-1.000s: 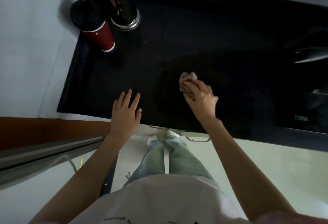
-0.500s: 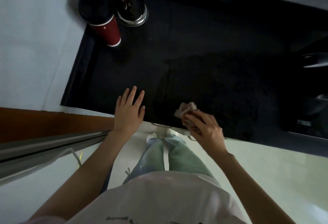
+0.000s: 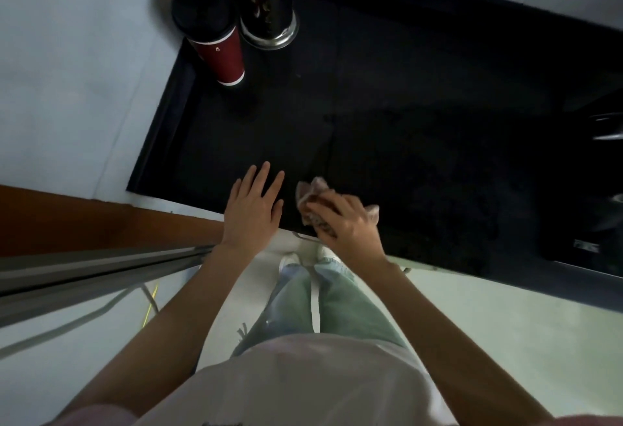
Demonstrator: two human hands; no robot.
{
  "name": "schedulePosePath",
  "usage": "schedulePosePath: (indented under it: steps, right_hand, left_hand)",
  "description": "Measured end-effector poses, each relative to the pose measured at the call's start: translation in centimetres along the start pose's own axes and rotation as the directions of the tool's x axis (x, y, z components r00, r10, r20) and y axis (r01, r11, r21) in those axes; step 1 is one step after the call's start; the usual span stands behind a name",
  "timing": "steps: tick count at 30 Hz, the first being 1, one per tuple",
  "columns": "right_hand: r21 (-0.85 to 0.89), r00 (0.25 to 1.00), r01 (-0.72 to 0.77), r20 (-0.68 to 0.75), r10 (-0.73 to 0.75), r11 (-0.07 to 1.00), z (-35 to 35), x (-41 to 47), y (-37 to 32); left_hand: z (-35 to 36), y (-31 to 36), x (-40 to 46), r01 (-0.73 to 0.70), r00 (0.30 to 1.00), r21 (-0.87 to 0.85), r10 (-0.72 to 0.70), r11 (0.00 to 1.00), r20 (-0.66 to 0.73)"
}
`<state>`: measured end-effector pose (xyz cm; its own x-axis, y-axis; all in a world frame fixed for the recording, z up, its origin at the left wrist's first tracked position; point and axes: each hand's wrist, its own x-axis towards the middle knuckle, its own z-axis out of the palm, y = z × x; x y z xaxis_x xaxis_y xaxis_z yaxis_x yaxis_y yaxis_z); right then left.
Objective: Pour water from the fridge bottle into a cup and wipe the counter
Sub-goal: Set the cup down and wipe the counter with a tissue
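The black counter [image 3: 387, 115] fills the upper middle of the head view. My right hand [image 3: 344, 223] presses a crumpled pinkish cloth [image 3: 312, 191] onto the counter at its front edge, fingers closed over the cloth. Just left of it, my left hand [image 3: 254, 206] lies flat and empty on the counter with fingers spread. A red paper cup [image 3: 222, 54] with a black lid stands at the back left corner. No bottle is in view.
A shiny metal holder [image 3: 268, 14] stands right beside the cup. Dark, indistinct objects [image 3: 606, 128] sit at the counter's right end. A pale wall [image 3: 84, 71] borders the counter on the left. Below the front edge are a drawer handle and my legs.
My right hand dragged the cloth from mid-counter toward the front edge, then left, close to my left hand. The left hand stayed flat on the counter.
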<state>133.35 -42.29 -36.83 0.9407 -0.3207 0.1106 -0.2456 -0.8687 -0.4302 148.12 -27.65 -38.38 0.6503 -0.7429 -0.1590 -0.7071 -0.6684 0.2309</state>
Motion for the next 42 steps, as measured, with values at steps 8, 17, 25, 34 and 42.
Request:
schedulePosePath:
  steps: [8, 17, 25, 34, 42]
  right_hand:
    - [-0.004, 0.976, -0.182, -0.119, 0.18, 0.983, -3.0, -4.0, 5.6]
    - [-0.045, 0.903, -0.429, -0.003, 0.429, 0.902, -5.0, 13.3, 13.2]
    - [0.06, 0.982, -0.038, 0.187, 0.026, 0.997, -1.4, 14.4, 3.6]
    - [0.08, 0.999, 0.002, 0.035, -0.005, 0.997, -4.1, 4.7, 9.3]
    - [0.035, 0.99, -0.044, 0.136, 0.038, 0.998, -2.6, 14.7, 8.4]
  left_hand:
    - [0.1, -0.1, 0.0, -0.014, 1.0, 0.02, 0.014, 1.0, 0.013]
    - [0.2, 0.1, -0.1, -0.004, 1.0, -0.008, 0.004, 1.0, 0.007]
    - [0.4, 0.1, 0.1, 0.011, 1.0, 0.032, -0.012, 0.999, 0.01]
    - [0.3, 0.3, 0.0, 0.033, 0.999, 0.018, -0.033, 0.999, 0.004]
    - [0.2, 0.5, 0.0, 0.06, 0.998, -0.01, -0.06, 0.998, 0.01]
